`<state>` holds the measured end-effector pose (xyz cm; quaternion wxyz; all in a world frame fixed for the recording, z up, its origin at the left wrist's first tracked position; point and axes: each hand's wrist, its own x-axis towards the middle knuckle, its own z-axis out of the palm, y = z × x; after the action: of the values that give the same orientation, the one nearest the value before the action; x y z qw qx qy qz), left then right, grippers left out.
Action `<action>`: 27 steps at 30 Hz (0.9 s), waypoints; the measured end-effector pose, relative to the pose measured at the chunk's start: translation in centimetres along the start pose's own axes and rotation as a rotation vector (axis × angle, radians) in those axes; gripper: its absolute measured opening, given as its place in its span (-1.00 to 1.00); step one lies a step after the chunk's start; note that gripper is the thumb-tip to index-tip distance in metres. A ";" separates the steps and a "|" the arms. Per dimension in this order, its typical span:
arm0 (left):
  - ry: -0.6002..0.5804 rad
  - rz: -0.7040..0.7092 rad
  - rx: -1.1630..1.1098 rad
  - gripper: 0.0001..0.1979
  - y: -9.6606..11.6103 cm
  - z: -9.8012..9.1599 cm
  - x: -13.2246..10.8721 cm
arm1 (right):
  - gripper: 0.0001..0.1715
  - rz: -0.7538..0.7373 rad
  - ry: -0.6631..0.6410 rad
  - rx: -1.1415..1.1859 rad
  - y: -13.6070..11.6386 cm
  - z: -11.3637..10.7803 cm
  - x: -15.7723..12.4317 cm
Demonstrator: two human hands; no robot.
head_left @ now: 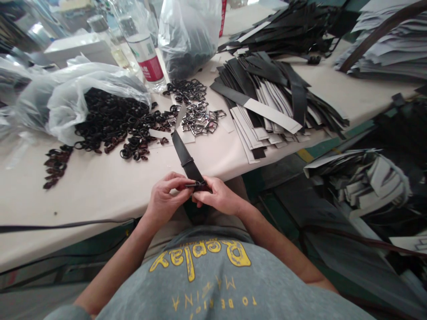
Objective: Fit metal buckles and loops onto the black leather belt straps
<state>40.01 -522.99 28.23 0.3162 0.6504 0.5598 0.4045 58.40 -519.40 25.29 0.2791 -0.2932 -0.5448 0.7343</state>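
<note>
My left hand point(164, 195) and my right hand point(218, 195) meet at the table's near edge, both pinched on the end of a black belt strap point(183, 153). The strap runs from my fingers up over the table toward a heap of metal buckles point(196, 118). A dark loop sits around the strap partway up. Something small and dark, perhaps a buckle, lies between my fingertips; I cannot make it out.
A clear plastic bag point(66, 93) spills dark loops point(113, 124) across the white table point(100, 182). A pile of black and white straps point(267, 102) lies to the right. A plastic bottle point(145, 55) and another bag point(188, 35) stand behind. More strap stacks sit low on the right point(363, 178).
</note>
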 end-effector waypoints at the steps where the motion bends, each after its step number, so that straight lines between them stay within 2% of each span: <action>1: 0.014 0.016 0.009 -0.78 0.1 0.1 -0.1 | -0.70 -0.009 0.001 -0.006 -0.2 0.0 -0.1; 4: 0.047 0.080 0.011 -0.70 0.3 0.2 -0.1 | -0.64 -0.042 0.023 -0.049 -0.3 0.0 -0.1; 7: 0.024 0.111 0.001 -0.78 0.4 0.0 0.0 | -0.56 -0.072 0.030 -0.056 -0.2 0.2 0.0; 11: -0.092 0.016 -0.145 -0.87 0.9 -0.7 0.3 | -0.40 -0.094 0.054 -0.008 0.2 0.5 -0.1; 13: -0.097 -0.059 -0.218 -0.88 1.1 -0.7 0.4 | -0.36 -0.087 0.074 -0.004 0.3 0.6 0.0; 18: -0.028 -0.218 -0.377 -0.88 0.7 0.2 0.7 | -0.41 -0.094 0.143 -0.074 0.7 0.8 0.2; 24: 0.168 -0.184 -0.175 -0.82 -0.4 1.0 0.7 | -0.54 -0.154 0.236 -0.206 0.8 0.4 0.0; 27: 0.249 -0.333 -0.475 -0.58 -0.2 0.7 1.5 | -0.56 -0.186 0.245 -0.156 0.3 0.4 -0.5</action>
<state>40.59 -521.46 27.97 0.4502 0.4033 0.5829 0.5430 58.41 -520.06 25.13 0.3866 -0.3495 -0.5871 0.6195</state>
